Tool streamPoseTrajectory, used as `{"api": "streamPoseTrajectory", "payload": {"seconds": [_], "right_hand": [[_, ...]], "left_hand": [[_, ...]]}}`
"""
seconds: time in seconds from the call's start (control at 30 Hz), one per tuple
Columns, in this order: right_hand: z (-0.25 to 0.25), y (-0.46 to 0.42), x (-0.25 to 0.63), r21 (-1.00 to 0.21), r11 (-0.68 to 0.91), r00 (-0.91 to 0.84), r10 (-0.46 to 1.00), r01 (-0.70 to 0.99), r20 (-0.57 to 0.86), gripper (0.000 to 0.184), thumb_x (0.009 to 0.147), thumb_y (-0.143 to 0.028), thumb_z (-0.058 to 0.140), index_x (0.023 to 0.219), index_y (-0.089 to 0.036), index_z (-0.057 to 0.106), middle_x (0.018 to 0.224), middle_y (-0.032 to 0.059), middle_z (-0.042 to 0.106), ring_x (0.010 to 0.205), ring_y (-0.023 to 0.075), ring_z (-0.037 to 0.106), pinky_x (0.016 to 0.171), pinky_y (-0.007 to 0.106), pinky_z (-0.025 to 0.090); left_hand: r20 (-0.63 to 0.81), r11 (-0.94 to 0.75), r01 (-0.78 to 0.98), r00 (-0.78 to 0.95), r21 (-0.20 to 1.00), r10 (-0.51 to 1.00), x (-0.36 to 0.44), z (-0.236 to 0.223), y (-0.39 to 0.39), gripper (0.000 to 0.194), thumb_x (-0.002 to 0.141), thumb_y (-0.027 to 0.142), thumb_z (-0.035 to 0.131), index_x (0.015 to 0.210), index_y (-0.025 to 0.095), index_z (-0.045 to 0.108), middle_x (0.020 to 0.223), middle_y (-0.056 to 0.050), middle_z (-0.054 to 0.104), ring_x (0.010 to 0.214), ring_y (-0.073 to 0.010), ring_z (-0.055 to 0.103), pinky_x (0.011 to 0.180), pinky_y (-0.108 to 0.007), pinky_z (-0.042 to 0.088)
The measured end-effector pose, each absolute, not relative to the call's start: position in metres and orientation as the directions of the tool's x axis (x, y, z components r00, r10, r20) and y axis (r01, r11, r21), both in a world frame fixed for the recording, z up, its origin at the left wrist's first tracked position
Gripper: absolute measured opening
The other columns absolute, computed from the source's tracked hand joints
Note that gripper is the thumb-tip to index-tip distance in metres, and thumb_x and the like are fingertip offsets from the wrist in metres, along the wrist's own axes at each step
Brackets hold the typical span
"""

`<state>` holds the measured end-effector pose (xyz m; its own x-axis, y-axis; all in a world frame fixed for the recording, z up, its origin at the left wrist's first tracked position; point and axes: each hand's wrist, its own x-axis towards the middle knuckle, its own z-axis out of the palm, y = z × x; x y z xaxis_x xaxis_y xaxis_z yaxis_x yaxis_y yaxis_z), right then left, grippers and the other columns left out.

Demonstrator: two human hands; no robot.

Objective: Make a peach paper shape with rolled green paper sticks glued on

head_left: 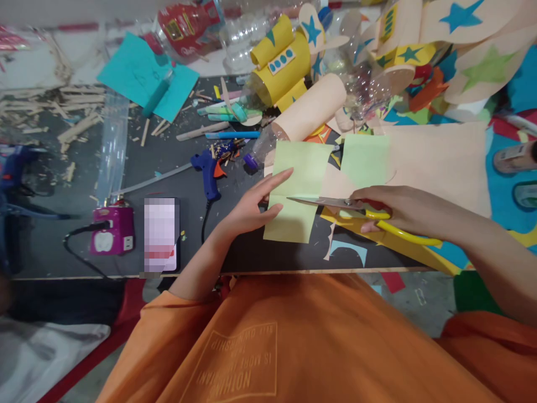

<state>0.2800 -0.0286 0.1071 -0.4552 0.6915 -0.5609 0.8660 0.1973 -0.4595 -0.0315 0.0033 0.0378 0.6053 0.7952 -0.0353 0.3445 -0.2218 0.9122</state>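
Observation:
A light green sheet of paper [300, 224] with a crease across it lies in front of me at the table's near edge. My left hand [251, 207] grips its left side, index finger and thumb on top, the other fingers partly hidden. My right hand [394, 210] is closed round the yellow handles of a pair of scissors [329, 201]. The blades point left and lie along the crease, tip near my left thumb. Whether the lower blade is under the paper is unclear. A smaller pale green piece [364, 159] rests just beyond the scissors.
A blue hot glue gun [207, 170], a phone [160, 232] and a purple power adapter [112, 229] are at the left. Bottles wrapped in yellow paper [289, 67] and peach paper [312, 106] stand behind. Peach sheets [444, 162] and paper scraps [348, 252] cover the right side.

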Motion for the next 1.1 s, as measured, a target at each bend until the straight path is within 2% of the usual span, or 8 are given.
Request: {"api": "streamPoseTrajectory", "payload": {"seconds": [0.17, 0.4, 0.6, 0.8, 1.0, 1.1], "right_hand": [[0.105, -0.027, 0.277, -0.489, 0.219, -0.489, 0.69, 0.844, -0.534, 0.062, 0.084, -0.069, 0.048, 0.121, -0.02, 0.058, 0.107, 0.0144, 0.069, 0.09, 0.0289, 0.065, 0.072, 0.034, 0.045], [0.102, -0.026, 0.277, -0.523, 0.206, -0.497, 0.702, 0.827, -0.51, 0.059, 0.081, -0.072, 0.049, 0.111, -0.023, 0.065, 0.084, 0.0065, 0.069, 0.071, 0.0224, 0.063, 0.061, 0.029, 0.042], [0.099, -0.026, 0.277, -0.492, 0.208, -0.471, 0.723, 0.846, -0.505, 0.06, 0.081, -0.071, 0.049, 0.116, -0.024, 0.064, 0.097, 0.0089, 0.071, 0.078, 0.0245, 0.064, 0.066, 0.033, 0.044], [0.1, -0.026, 0.273, -0.47, 0.217, -0.463, 0.727, 0.855, -0.507, 0.06, 0.081, -0.07, 0.049, 0.119, -0.025, 0.062, 0.106, 0.0104, 0.071, 0.084, 0.0277, 0.066, 0.067, 0.034, 0.044], [0.1, -0.024, 0.265, -0.464, 0.215, -0.462, 0.715, 0.859, -0.524, 0.057, 0.081, -0.068, 0.048, 0.115, -0.024, 0.062, 0.098, 0.0096, 0.072, 0.077, 0.0251, 0.065, 0.061, 0.03, 0.041], [0.099, -0.023, 0.262, -0.468, 0.218, -0.467, 0.713, 0.856, -0.523, 0.058, 0.081, -0.069, 0.048, 0.115, -0.023, 0.061, 0.095, 0.0091, 0.07, 0.071, 0.023, 0.062, 0.058, 0.028, 0.038]], "left_hand": [[-0.021, -0.225, 0.323, 0.611, 0.919, 0.792, -0.031, 0.037, 0.003, 0.062, 0.085, 0.033, 0.059, 0.145, 0.034, 0.043, 0.152, 0.0, 0.046, 0.133, -0.0277, 0.048, 0.077, -0.027, 0.054], [-0.006, -0.229, 0.309, 0.608, 0.923, 0.794, -0.033, 0.036, 0.003, 0.061, 0.085, 0.03, 0.059, 0.144, 0.034, 0.044, 0.151, 0.001, 0.047, 0.131, -0.0253, 0.05, 0.074, -0.025, 0.052], [-0.002, -0.231, 0.308, 0.603, 0.923, 0.798, -0.031, 0.035, 0.004, 0.062, 0.084, 0.031, 0.059, 0.144, 0.034, 0.044, 0.151, -0.001, 0.047, 0.129, -0.0262, 0.052, 0.07, -0.025, 0.052], [-0.011, -0.233, 0.311, 0.62, 0.922, 0.784, -0.03, 0.036, 0.004, 0.061, 0.086, 0.036, 0.059, 0.145, 0.034, 0.043, 0.151, -0.001, 0.047, 0.135, -0.0273, 0.047, 0.081, -0.028, 0.054], [0.008, -0.246, 0.288, 0.635, 0.926, 0.773, -0.029, 0.035, 0.002, 0.059, 0.087, 0.047, 0.058, 0.143, 0.033, 0.045, 0.15, -0.002, 0.048, 0.137, -0.0277, 0.045, 0.098, -0.035, 0.05], [-0.001, -0.231, 0.287, 0.629, 0.93, 0.777, -0.03, 0.036, 0.002, 0.061, 0.087, 0.053, 0.057, 0.144, 0.034, 0.045, 0.15, -0.003, 0.048, 0.136, -0.028, 0.047, 0.096, -0.035, 0.051]]}}
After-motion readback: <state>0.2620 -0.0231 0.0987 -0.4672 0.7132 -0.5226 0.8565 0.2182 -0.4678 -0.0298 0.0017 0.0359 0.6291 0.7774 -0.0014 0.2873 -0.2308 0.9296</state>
